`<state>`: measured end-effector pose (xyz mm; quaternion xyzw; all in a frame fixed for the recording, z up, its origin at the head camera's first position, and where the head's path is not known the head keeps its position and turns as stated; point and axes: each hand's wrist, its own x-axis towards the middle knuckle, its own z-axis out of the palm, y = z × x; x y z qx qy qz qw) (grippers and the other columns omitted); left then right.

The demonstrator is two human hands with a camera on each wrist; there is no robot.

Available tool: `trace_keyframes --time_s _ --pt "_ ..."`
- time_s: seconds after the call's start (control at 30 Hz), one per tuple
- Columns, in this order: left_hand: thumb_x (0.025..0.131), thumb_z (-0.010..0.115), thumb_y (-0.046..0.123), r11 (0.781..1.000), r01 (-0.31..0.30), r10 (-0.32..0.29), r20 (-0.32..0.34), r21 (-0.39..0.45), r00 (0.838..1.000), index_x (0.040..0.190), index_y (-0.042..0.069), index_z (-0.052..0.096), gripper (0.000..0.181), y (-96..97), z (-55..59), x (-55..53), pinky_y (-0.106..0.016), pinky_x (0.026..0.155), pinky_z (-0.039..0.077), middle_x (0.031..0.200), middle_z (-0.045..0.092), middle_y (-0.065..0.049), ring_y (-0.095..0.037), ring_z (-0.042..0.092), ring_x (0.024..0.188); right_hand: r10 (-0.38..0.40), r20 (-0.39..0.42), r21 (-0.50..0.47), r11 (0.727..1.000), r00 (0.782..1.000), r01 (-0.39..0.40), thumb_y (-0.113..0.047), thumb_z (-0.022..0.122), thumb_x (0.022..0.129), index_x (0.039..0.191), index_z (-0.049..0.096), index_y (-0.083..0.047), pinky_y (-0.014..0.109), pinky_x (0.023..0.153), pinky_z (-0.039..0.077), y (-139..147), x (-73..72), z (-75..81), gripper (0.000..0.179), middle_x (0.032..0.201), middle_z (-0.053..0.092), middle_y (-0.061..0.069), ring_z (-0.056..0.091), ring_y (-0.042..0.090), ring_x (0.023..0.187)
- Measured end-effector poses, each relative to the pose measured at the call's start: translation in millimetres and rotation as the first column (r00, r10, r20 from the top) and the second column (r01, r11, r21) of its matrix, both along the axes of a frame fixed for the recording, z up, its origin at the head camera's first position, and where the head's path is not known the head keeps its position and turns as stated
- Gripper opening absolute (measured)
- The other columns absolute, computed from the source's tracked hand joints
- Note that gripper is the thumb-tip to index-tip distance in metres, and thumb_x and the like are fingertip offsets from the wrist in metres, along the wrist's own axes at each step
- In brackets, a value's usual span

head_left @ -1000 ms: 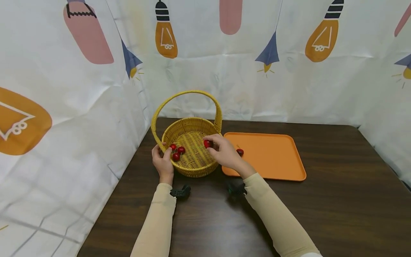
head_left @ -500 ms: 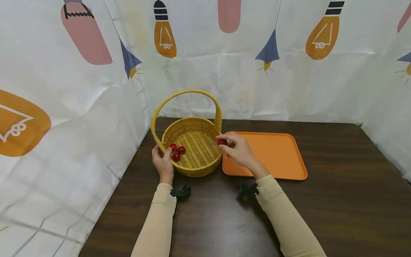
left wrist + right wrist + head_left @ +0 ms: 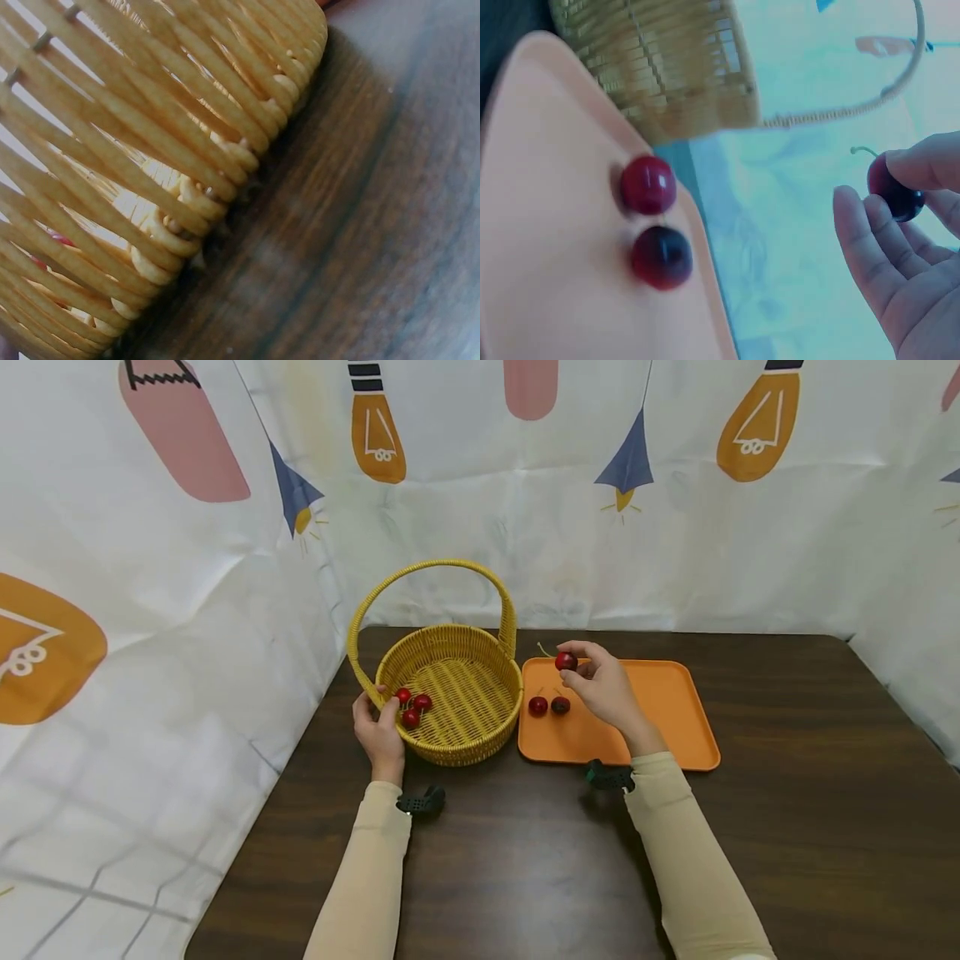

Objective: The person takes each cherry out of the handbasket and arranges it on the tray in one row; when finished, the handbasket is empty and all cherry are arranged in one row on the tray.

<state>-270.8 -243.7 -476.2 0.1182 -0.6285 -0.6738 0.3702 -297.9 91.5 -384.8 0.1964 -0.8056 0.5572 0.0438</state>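
My left hand (image 3: 380, 739) grips the left side of a yellow wicker basket (image 3: 457, 756) at the foot of its handle, thumb over the rim. Inside, near that thumb, lie several red cherries (image 3: 411, 718). Between thumb and fingertips my right hand (image 3: 606, 689) pinches a dark red cherry (image 3: 566, 661), raised over the back left of an orange tray (image 3: 667, 702); its green stem points left. Below it, two cherries rest on the tray, a red one (image 3: 649, 184) and a darker one (image 3: 662, 257). The left wrist view shows mostly basket weave (image 3: 165, 112).
The basket and tray stand side by side on a dark wooden table (image 3: 495, 877). A white cloth (image 3: 480, 527) printed with lamps and bulbs hangs behind and to the left. Black cameras sit on both wrists.
My right hand has moved from over the basket rightward to above the tray, carrying the cherry. The two cherries on the tray now show fully. My left hand keeps its hold on the basket.
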Motion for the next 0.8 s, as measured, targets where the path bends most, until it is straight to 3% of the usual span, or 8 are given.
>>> trace_keyframes --time_s 0.1,0.17,0.33,0.4,0.6,0.8 --pt "0.091 0.062 0.007 1.000 0.005 -0.005 0.003 -0.007 1.000 0.113 -0.008 0.059 0.027 -0.8 0.6 -0.1 -0.027 0.092 0.039 0.117 0.051 -0.013 -0.017 0.049 0.105 -0.022 0.006 0.018 1.000 1.000 0.022 -0.001 0.060 0.094 0.129 0.057 0.000 0.030 0.069 0.052 6.1 6.6 11.0 0.036 0.123 0.056 0.023 0.062 0.041 0.088" --pt "0.091 0.061 0.006 1.000 0.018 -0.018 0.013 -0.006 1.000 0.114 -0.010 0.058 0.028 1.2 8.0 4.8 -0.027 0.092 0.039 0.121 0.050 -0.019 -0.020 0.049 0.107 -0.039 0.009 0.028 0.999 0.999 0.039 -0.002 0.061 0.093 0.129 0.057 0.001 0.028 0.068 0.051 11.3 7.9 12.5 0.036 0.124 0.055 0.024 0.062 0.041 0.088" --pt "0.090 0.060 0.001 0.999 0.045 -0.045 0.032 -0.013 0.998 0.116 -0.016 0.056 0.031 8.4 27.2 15.9 -0.027 0.093 0.039 0.125 0.047 -0.029 -0.021 0.050 0.107 -0.099 0.029 0.068 0.993 0.995 0.097 -0.016 0.066 0.093 0.131 0.062 -0.009 0.027 0.067 0.049 29.5 -11.5 -15.4 0.038 0.131 0.054 0.016 0.060 0.030 0.091" --pt "0.090 0.060 0.001 0.999 0.051 -0.051 0.026 -0.013 0.998 0.116 -0.015 0.056 0.031 7.4 23.5 11.8 -0.027 0.093 0.039 0.125 0.047 -0.030 -0.019 0.050 0.105 -0.120 0.052 0.091 0.989 0.991 0.115 -0.020 0.067 0.093 0.130 0.063 -0.012 0.029 0.068 0.049 35.3 -18.2 -24.6 0.038 0.131 0.054 0.012 0.059 0.026 0.092" --pt "0.091 0.062 0.004 0.999 0.052 -0.052 0.024 0.015 0.998 0.117 -0.011 0.058 0.031 -0.6 4.0 -1.8 -0.027 0.095 0.038 0.129 0.047 -0.025 -0.018 0.049 0.108 -0.141 0.133 0.147 0.982 0.981 0.122 -0.016 0.067 0.093 0.130 0.059 -0.009 0.031 0.070 0.049 40.6 -22.3 -33.4 0.039 0.128 0.054 0.012 0.060 0.026 0.094" --pt "0.090 0.062 0.004 1.000 0.002 -0.002 0.006 0.015 1.000 0.113 -0.009 0.059 0.027 -2.0 -0.8 -4.0 -0.026 0.095 0.038 0.119 0.051 -0.013 -0.017 0.049 0.109 -0.136 0.208 0.193 0.976 0.969 0.096 -0.009 0.066 0.092 0.134 0.054 -0.009 0.034 0.075 0.050 41.9 -27.9 -42.3 0.044 0.128 0.054 0.013 0.060 0.029 0.101"
